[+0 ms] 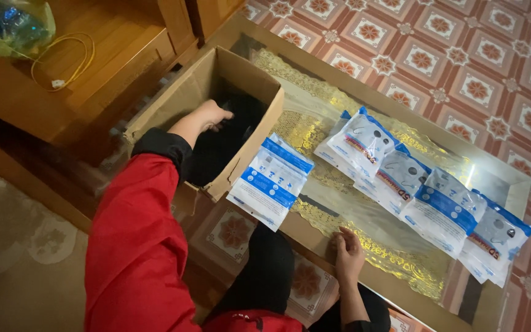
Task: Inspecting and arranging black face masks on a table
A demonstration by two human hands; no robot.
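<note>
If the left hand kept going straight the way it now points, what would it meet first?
The left hand reaches into the open cardboard box. Straight on, it would likely meet the dark contents inside; depth there is hard to judge.

The fingertips of the left hand [214, 115] are lost in the dark inside of the cardboard box [173, 101], and what they touch cannot be told. The contents of the box are swallowed by shadow. The lower packets in the flat stack [271, 180] leaning at the box are covered by the top one. In the overlapping row of masks packets [428, 200], each is partly hidden by its neighbour. The plastic bag [10, 23] is cut off by the top left corner and its contents are blurred. The right hand [346, 252] is seen only from the back, its palm hidden against the table edge [302, 230].
</note>
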